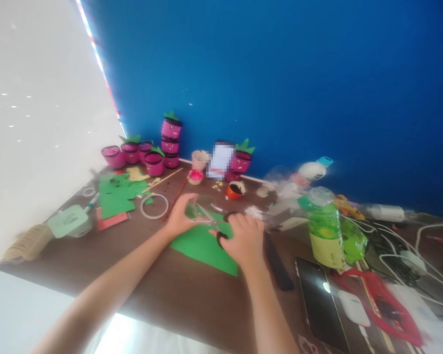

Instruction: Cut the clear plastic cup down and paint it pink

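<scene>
My right hand [245, 238] grips a pair of scissors [221, 239] by the black handles. The blades point left towards my left hand [182, 216], whose thumb and fingers are curled round a clear, see-through piece [198, 212]. Motion blur hides that piece's exact kind, and I cannot tell whether the blades touch it. Beneath both hands a sheet of green paper [206, 250] lies flat on the dark brown table [151, 290].
Several magenta face cups [154, 163] with green leaves stand by the blue wall. Left are a tape roll [154, 206] and cut green paper [114, 196]. A paint cup [236, 190] stands behind. Right are a phone [321, 300], a green bottle [327, 231] and cables [391, 241].
</scene>
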Tool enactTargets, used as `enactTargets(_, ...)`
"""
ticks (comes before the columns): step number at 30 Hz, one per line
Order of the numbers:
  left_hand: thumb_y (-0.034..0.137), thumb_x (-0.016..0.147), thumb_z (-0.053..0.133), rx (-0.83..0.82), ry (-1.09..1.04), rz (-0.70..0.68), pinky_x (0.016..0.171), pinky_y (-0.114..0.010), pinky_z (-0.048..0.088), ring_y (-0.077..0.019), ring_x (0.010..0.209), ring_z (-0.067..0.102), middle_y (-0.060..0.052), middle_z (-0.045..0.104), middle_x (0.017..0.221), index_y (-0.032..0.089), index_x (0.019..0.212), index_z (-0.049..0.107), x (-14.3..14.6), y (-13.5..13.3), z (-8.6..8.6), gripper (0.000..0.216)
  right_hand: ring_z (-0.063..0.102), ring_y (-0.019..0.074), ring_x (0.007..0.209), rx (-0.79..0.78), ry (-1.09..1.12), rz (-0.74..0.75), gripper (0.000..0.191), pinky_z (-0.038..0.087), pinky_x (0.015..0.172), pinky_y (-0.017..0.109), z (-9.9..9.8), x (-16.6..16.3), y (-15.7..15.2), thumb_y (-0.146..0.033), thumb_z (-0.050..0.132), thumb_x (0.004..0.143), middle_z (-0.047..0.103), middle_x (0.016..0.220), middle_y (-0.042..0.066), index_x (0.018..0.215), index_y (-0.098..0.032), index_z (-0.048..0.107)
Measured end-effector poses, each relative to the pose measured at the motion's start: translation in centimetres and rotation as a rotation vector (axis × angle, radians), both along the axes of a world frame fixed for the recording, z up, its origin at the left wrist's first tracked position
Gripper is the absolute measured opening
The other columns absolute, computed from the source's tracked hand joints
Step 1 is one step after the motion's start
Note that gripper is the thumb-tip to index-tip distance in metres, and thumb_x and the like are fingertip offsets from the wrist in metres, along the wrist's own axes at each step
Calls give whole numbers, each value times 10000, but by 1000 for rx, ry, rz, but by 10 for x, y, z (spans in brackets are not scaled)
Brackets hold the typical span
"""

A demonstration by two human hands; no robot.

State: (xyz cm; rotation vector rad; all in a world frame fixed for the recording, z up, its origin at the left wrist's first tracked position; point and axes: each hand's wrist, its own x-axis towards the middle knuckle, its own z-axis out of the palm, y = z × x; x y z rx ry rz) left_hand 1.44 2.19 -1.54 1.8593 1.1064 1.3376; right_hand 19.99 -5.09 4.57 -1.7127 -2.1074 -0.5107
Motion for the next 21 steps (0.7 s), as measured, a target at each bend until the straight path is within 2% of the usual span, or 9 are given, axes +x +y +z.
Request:
enactTargets(5,337,567,757,73,-14,-75,972,-429,401,-261,1121,504,-121,526,1176,201,1163,449,-2,4,-2,684,394,201,716,8,-29,-49,257,218,672,327,-2,2,2,-444,563,728,553,714,45,733,-188,563)
enactTargets(13,288,629,705,176,27,-105,968,-437,394,-258,1118,497,-124,522,1165,202,1182,429,-2,5,0,624,383,185,682,51,5,-1,251,218,667,315,-4,1,3,-425,570,734,533,646,33,676,-182,556)
enactTargets(21,294,626,698,129,90,-99,984,-446,376,-266,1139,478,-127,505,1184,195,1207,404,-3,5,-1,659,394,174,653,76,24,49,238,228,668,313,-10,6,5,-395,570,746,525,565,17,637,-184,566)
